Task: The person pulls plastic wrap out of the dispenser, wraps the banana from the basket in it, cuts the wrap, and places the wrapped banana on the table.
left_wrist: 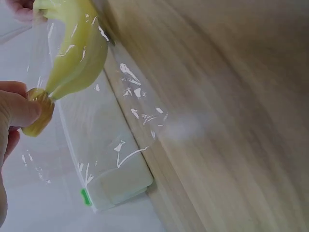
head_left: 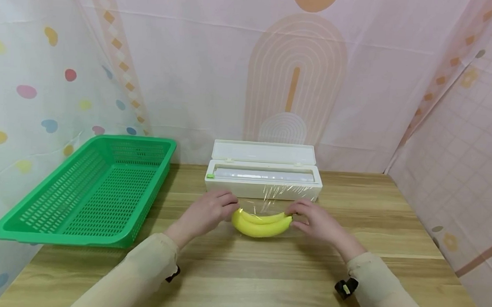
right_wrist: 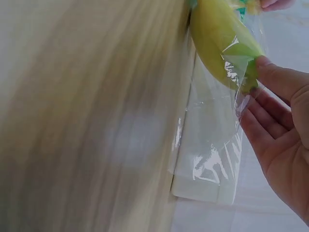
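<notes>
Bananas, one bunch: two fruits counted, joined at a brown crown. They lie between your two hands, in front of the white box and over the wooden table; whether they touch the wood, you cannot tell from here. Handling, by judgement: light, firm, smooth enough to slide under film, apt to bruise if squeezed. Best holds: the crown at one end, the tips at the other.

Left hand, one: thumb and fingers close together, pinching the crown. Right hand, one: thumb and fingertips drawn in, pinching the fruit tips with film caught there.

Clear film, one stretch, as far as you can tell: creased, around the bunch; thin, limp, likely clingy and easily torn.

White box, one, behind the bunch: one raised lid, one roll inside, one green tab.

Green basket, one: left side.
</notes>
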A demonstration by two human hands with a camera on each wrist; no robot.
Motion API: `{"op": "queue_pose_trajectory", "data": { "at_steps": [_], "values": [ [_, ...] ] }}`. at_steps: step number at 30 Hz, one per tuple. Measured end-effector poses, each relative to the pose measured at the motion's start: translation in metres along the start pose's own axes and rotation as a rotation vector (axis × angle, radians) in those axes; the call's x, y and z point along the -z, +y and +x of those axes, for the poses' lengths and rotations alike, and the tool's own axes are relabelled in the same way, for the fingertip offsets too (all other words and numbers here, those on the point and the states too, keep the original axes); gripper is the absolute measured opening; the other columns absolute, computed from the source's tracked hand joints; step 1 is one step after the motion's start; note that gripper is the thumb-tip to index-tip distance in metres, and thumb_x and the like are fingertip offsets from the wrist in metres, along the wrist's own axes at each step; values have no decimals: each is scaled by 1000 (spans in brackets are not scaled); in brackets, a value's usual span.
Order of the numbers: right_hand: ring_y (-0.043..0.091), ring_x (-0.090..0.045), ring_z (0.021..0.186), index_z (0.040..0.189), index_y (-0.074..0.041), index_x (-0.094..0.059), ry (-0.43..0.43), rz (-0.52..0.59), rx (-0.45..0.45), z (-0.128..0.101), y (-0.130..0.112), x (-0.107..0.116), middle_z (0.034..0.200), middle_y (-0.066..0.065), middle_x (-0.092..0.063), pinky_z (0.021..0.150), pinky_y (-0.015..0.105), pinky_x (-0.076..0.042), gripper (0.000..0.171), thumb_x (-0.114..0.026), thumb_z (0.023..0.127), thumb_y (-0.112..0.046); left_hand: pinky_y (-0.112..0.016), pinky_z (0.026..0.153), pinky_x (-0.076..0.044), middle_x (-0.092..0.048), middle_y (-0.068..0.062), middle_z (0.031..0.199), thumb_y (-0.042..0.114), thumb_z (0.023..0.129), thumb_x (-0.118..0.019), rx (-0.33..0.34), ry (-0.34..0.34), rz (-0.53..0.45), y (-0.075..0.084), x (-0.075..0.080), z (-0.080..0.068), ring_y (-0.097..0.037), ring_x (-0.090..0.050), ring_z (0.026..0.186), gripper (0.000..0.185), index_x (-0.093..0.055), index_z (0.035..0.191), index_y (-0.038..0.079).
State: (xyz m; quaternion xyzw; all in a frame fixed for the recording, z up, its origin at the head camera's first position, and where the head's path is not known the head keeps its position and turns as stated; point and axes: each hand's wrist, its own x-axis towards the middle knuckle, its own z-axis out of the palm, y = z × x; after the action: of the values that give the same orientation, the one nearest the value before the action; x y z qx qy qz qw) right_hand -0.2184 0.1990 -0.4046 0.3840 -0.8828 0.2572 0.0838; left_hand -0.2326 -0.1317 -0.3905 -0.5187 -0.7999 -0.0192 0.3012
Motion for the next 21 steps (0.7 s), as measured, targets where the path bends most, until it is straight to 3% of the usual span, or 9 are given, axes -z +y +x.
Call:
{"op": "queue_pose_trajectory", "data": {
  "at_steps": [7,12,21],
  "values": [
    [24,-64,97,112,0,-68,-28,93,-8,6,8,1,108,10,-65,86,36,-56,25,-74,87,-3,-33,87,-55,-69,-7,99,-9,70,-82,82,-10,-125,-11,-4,4,-23,-64,96,31,-75,98,2],
    [28,-66,97,112,6,-65,-47,184,-32,11,13,1,108,15,-67,87,36,-56,24,-70,89,2,-36,87,-54,-69,-7,99,-19,66,-76,144,-8,-209,-18,-7,7,-24,-63,95,36,-74,95,3],
    [28,-65,98,114,7,-64,-54,286,-98,19,23,-1,107,16,-66,86,35,-56,21,-63,93,2,-38,87,-53,-70,-6,98,-16,73,-72,246,-24,-311,-29,-15,11,-26,-63,96,30,-75,95,4]
  ]
}}
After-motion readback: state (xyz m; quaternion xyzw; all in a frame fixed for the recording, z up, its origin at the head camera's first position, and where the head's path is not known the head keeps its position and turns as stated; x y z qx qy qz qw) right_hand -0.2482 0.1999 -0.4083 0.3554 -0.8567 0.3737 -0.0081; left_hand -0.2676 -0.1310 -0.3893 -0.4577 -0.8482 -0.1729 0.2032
